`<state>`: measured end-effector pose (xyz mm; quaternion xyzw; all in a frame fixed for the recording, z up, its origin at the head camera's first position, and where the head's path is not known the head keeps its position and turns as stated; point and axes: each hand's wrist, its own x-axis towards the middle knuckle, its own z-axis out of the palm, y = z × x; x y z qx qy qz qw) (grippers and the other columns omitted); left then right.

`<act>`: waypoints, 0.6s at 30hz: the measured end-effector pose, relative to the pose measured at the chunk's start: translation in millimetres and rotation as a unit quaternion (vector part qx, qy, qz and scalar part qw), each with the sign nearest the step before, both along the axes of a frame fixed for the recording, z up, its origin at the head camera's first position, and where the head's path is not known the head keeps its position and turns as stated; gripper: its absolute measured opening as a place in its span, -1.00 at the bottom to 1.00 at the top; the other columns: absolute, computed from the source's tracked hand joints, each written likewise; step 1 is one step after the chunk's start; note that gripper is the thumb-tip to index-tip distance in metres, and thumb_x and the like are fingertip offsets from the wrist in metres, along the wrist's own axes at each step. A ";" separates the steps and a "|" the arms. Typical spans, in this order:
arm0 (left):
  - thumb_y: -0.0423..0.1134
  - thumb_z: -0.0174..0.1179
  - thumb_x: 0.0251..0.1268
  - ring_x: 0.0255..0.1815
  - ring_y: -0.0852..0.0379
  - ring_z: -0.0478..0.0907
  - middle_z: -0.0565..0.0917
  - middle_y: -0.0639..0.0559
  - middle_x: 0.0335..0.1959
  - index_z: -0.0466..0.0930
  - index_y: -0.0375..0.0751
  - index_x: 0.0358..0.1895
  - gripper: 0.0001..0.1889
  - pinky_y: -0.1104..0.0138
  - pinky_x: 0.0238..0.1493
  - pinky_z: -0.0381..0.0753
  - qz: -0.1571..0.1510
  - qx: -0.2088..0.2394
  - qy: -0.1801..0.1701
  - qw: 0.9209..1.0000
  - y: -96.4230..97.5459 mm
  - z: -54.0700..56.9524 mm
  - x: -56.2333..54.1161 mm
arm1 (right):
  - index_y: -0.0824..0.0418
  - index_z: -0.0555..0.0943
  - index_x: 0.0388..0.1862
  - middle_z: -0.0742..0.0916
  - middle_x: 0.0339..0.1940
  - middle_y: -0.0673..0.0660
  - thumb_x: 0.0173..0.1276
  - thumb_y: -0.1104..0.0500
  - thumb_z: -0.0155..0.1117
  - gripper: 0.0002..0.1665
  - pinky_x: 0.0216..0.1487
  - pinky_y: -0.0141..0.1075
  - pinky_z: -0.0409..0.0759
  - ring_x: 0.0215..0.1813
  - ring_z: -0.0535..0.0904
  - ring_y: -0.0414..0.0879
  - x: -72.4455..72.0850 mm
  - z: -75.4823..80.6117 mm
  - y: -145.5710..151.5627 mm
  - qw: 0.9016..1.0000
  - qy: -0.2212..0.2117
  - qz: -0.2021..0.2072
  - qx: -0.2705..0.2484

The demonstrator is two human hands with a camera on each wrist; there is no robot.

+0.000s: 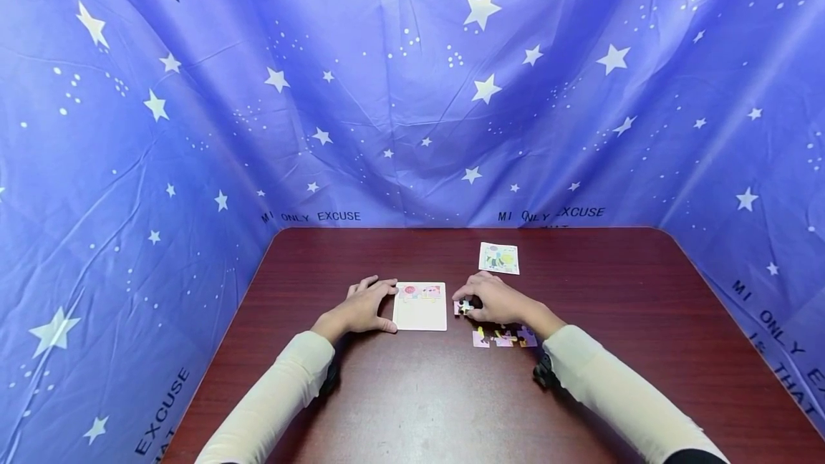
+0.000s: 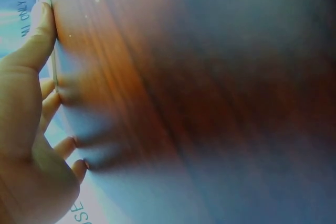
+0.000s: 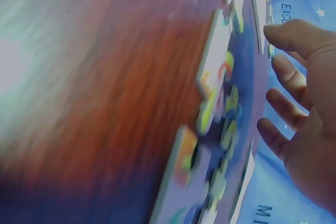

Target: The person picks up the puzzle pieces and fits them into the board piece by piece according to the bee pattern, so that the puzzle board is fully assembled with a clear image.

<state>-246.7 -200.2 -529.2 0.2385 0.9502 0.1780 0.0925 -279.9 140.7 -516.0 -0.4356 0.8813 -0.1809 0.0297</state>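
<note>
L hand, fingers loose, is touching L edge of puzzle board; R hand is arching over pcs just R of it, can't tell from here if pinching.

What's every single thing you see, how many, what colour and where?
puzzle board: one, white, between the hands
fitted pieces: count unclear, mostly pink and red, far part of puzzle board
loose puzzle pieces: several, multicoloured, by right hand
picture card: one, white-edged, multicoloured, beyond right hand
table: one, reddish-brown, underneath
star-print cloth: count unclear, blue-purple, around table
wrist cameras: two, black, at wrists
sleeves: two, cream, on arms
left hand: one, bare, puzzle board's left edge
right hand: one, bare, at loose puzzle pieces
</note>
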 end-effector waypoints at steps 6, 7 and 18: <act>0.23 0.49 0.01 0.61 -0.36 0.06 0.30 -0.03 0.60 0.41 -0.06 0.42 -0.11 -0.28 0.43 0.09 -0.001 0.000 -0.002 1.000 0.1 0.7 0.2 | 0.03 0.73 0.12 0.69 -0.19 -0.05 0.20 0.14 0.41 -0.55 0.08 -0.09 0.45 0.04 0.52 -0.03 -4.6 -1.4 -15.8 1.000 -0.006 0.002 -0.007; 0.23 0.49 0.01 0.61 -0.36 0.07 0.31 -0.02 0.59 0.41 -0.06 0.42 -0.11 -0.28 0.43 0.10 -0.001 -0.001 -0.001 1.000 0.0 0.6 0.2 | 0.03 0.73 0.11 0.69 -0.20 -0.04 0.20 0.15 0.42 -0.55 0.06 -0.09 0.45 0.04 0.52 -0.02 -5.2 -1.6 -18.3 1.000 -0.008 0.002 -0.010; 0.24 0.48 0.02 0.61 -0.36 0.08 0.31 -0.01 0.59 0.42 -0.04 0.41 -0.12 -0.26 0.42 0.12 -0.003 -0.002 0.003 1.000 0.0 -0.2 -1.0 | 0.05 0.74 0.11 0.68 -0.24 -0.03 0.18 0.14 0.40 -0.55 0.01 -0.10 0.42 0.05 0.50 0.02 -8.5 -3.9 -49.9 0.999 -0.018 0.017 -0.029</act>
